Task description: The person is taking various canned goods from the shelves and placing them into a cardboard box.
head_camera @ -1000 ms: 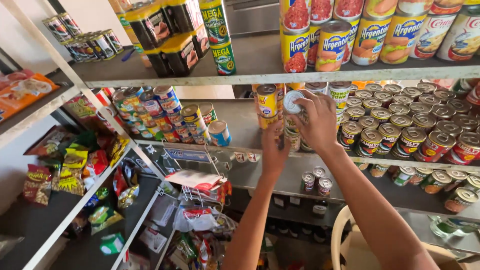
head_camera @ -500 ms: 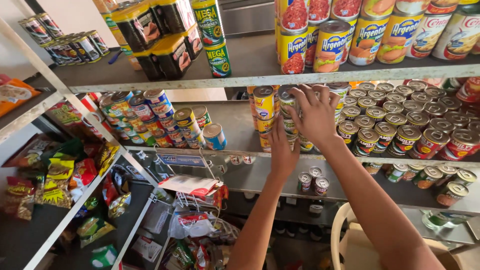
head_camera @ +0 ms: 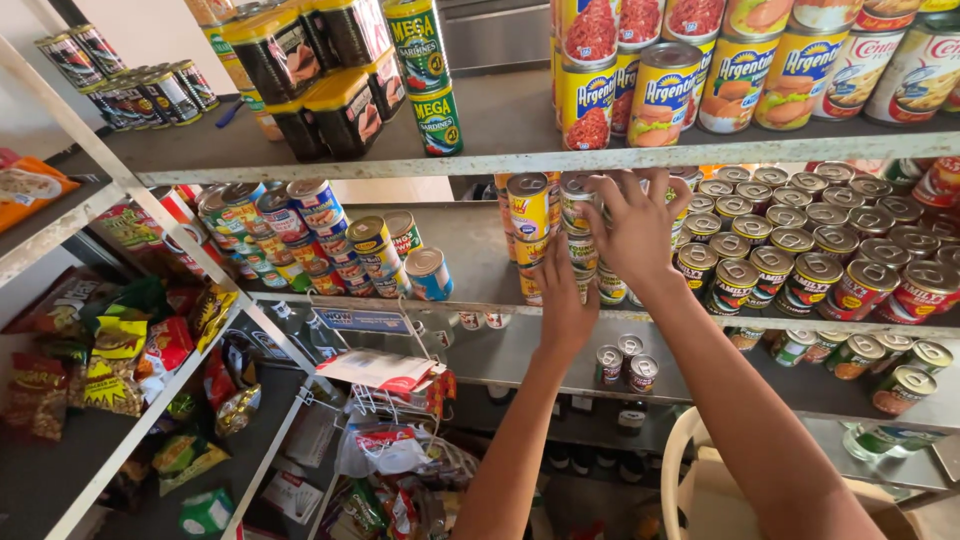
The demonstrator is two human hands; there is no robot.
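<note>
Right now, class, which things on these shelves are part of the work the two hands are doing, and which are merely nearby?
In hand:
left hand, at the lower tins of the stack
right hand, on its upper tins
stack of tins on the middle shelf

Merely nearby:
green tins on the shelf above
dark yellow-lidded jars
snack packets
red-labelled tins

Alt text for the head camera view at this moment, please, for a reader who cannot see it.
Two bare hands reach into a stack of yellow-labelled cans on a middle metal shelf: the right hand rests on the upper cans, the left hand lower down. Rows of red-labelled cans sit to the right, snack packets at lower left.
</note>
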